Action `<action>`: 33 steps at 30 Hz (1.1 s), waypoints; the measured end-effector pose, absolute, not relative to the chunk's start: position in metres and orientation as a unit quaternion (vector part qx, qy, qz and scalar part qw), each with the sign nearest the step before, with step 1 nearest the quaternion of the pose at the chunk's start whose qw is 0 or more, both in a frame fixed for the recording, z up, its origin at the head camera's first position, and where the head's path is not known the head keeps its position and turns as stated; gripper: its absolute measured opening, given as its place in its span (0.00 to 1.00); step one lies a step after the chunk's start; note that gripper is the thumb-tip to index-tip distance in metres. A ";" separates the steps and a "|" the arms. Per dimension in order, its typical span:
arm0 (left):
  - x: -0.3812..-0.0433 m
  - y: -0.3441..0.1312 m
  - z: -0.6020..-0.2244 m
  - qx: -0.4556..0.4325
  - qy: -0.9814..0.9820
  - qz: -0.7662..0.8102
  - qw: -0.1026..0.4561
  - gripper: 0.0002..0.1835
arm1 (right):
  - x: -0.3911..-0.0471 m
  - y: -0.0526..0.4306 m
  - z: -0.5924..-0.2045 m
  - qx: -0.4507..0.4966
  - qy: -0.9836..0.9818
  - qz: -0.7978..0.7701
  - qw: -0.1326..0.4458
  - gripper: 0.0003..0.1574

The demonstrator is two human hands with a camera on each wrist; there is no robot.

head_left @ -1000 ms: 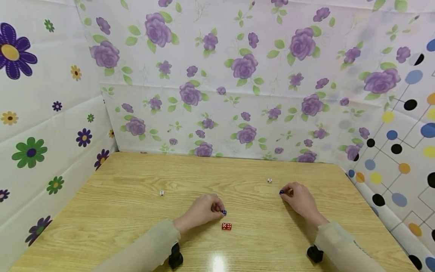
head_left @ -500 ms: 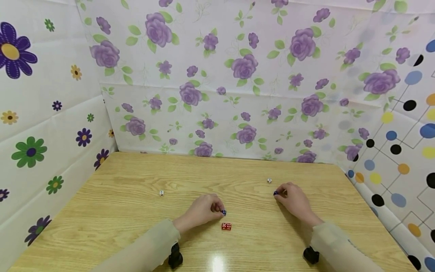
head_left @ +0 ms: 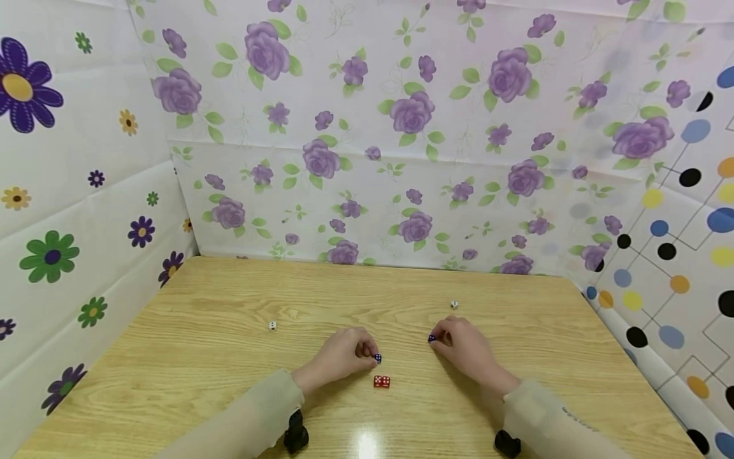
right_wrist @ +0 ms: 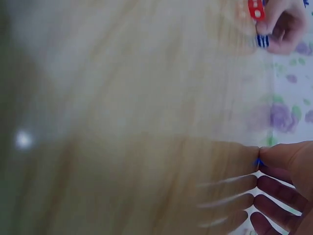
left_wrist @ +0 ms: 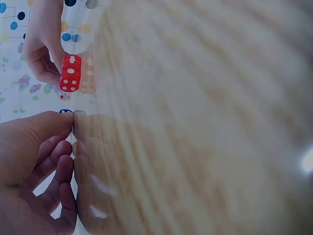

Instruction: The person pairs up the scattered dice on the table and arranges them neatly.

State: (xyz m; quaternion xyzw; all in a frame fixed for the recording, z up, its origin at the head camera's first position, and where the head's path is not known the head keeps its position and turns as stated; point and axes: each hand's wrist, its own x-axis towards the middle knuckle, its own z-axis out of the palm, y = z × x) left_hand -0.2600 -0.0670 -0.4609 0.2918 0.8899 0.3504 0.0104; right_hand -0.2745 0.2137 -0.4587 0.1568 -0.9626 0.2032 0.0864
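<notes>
Can see the right hand point(head_left: 467, 350) shifted leftward since the earlier frame, bringing the right blue die point(head_left: 432, 338) closer to the left hand point(head_left: 341, 358). Starting toward the left edge of the worktop point(head_left: 201, 357), find a left white die point(head_left: 273, 326), well apart from the other dice. Next, see the left hand with thumb and fingertips pinched on a left blue die point(head_left: 378, 359), held in the same place as before. Find two red dice point(head_left: 381, 382) touching side by side, near that die but farther from the far edge. Then see the right hand, thumb and fingertip pinched on the right blue die; cannot tell of any contact between that die and the worktop. Toward the far edge, right of centre, find a right white die point(head_left: 454, 305), just beyond the right hand.
</notes>
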 end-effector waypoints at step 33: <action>-0.263 -0.067 -0.464 0.292 0.887 0.358 0.010 0.04 | -0.258 0.160 -0.460 0.243 -0.934 0.258 0.051 0.04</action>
